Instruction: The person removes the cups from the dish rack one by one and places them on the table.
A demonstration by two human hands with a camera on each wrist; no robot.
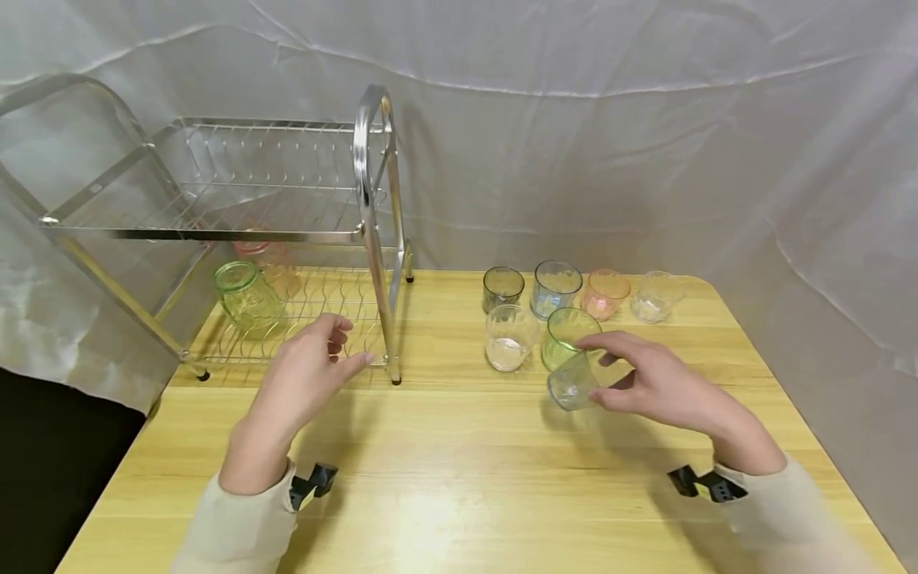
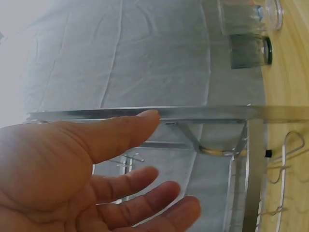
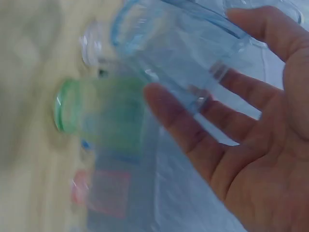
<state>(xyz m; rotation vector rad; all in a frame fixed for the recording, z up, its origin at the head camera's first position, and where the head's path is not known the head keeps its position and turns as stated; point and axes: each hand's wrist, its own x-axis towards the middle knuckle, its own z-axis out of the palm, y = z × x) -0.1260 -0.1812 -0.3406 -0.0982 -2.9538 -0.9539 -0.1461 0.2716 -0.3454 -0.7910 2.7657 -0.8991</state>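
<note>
Glass (image 1: pixel 569 388), bluish, pinched in right hand (image 1: pixel 656 383), tilted probably because gripped from one side; left hand (image 1: pixel 304 371) empty, thumb and fingers apart, near rack (image 1: pixel 287 237).

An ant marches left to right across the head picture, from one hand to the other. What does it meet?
Left hand → dish rack's front right leg → clear tumbler → tilted bluish tumbler → right hand.
</note>
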